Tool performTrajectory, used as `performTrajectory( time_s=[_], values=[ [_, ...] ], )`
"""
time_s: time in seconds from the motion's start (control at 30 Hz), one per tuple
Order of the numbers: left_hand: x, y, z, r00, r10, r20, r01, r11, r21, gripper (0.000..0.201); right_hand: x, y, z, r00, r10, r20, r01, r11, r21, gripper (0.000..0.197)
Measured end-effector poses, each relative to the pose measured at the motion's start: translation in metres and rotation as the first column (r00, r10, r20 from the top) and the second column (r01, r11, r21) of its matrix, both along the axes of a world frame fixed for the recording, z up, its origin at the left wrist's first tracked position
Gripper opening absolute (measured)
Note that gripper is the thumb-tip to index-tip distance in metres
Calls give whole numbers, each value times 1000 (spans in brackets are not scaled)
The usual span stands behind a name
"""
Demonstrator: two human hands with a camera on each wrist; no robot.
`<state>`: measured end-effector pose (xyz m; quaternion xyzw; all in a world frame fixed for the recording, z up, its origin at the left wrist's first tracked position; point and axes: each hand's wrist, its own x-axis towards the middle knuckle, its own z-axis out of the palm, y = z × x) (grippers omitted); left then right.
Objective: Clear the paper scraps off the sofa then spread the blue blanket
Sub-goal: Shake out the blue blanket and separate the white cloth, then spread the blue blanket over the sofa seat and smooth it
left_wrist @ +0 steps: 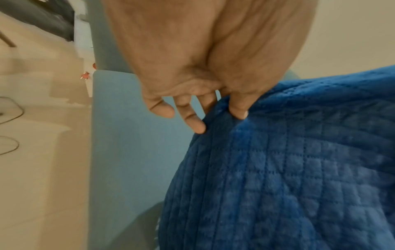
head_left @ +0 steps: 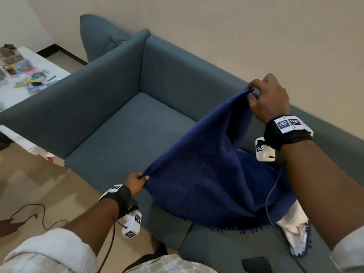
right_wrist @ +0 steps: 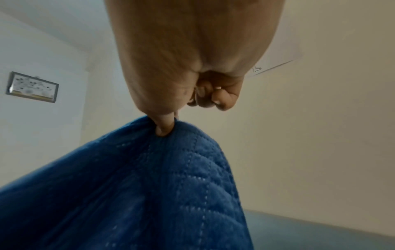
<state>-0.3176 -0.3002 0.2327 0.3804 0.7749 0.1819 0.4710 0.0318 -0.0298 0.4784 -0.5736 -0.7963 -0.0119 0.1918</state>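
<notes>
Blanket [head_left: 206,174] is held up over the right part of the sofa [head_left: 128,131] seat, with its lower part slumped on the cushion. The left grip [head_left: 136,183] pinches one edge low, near the seat front. Thumb and forefinger are grasping the cloth, and the other fingers [left_wrist: 195,125] hang looser beside it. The right grip [head_left: 269,99] is clenched on another stretch of edge, raised high by the backrest, with the thumb [right_wrist: 163,128] dug into the fold. The cloth runs in a slanted line between the two grips and sags below.

The blanket is deep blue and plush, quilted in small stitched squares. A white lining [head_left: 293,223] shows at the lower right corner. Small blue bobbles [head_left: 242,231] run along the hem.

The sofa is grey-blue woven fabric with a boxy armrest and flat seat cushions with a seam between them. An open stretch of seat lies between the armrest and the blanket. The hem hangs just past the front edge of the seat. A dark ribbed object [head_left: 256,263] lies on the near seat edge; cannot tell what it is.

A plain wall [head_left: 236,36] stands right behind the backrest. A cushion [head_left: 96,36] pokes up beyond the armrest. A white bench [head_left: 49,64] with colourful clutter stands left of the armrest. On the pale floor [head_left: 39,184] lies a thin looped cable [head_left: 39,211].
</notes>
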Motion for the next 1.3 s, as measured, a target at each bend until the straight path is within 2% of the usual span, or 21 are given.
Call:
performTrajectory(
  time_s=[0.07,0.23,0.33,0.4,0.5,0.6,0.63,0.67,0.73,0.8,0.87,0.97,1.1,1.23,1.3],
  values=[
    [-10,-5,-6,992,107,62,-111,991,72,12,-5,3,-4,999,-2,35,3,1000,-26,24],
    [-40,7,-7,945,308,109,-324,929,181,22,-18,5,-40,999,-36,-10,33,977,-209,24],
    [-61,12,3,910,409,68,-413,881,229,31,-19,-1,-70,999,-40,18,43,943,-330,20],
    [-75,14,9,914,405,12,-395,883,253,39,-17,-6,-91,995,-52,85,81,916,-392,17],
    [-86,11,19,959,282,3,-275,935,225,46,-18,-19,-122,968,47,247,96,841,-533,12],
    [-88,3,31,998,44,44,-49,991,125,30,-23,-31,-147,926,177,332,55,809,-585,15],
    [-91,0,29,999,-38,34,35,996,80,32,-25,-34,-153,913,204,354,50,804,-593,16],
    [-94,-2,28,993,-113,14,113,993,25,37,-25,-36,-158,903,233,360,43,786,-617,14],
    [-104,-8,22,970,-237,-48,231,967,-105,40,-24,-37,-170,895,283,344,42,715,-697,27],
    [-114,-13,20,931,-346,-115,318,925,-208,28,-18,-33,-176,903,289,318,59,650,-757,29],
    [-122,-19,19,914,-375,-154,332,910,-248,19,-9,-25,-177,904,276,326,86,630,-771,22],
    [-130,-24,13,942,-286,-177,229,930,-287,26,-5,-10,-176,916,260,306,63,659,-749,40],
    [-133,-17,8,957,-178,-230,106,950,-292,11,-29,10,-156,946,208,248,13,741,-671,38],
    [-145,-16,12,947,22,-321,-89,977,-195,22,-62,41,-139,991,92,96,-22,827,-561,40],
    [-154,-23,15,923,170,-344,-213,973,-90,23,-83,54,-137,991,109,79,-45,821,-569,42]
  ],
)
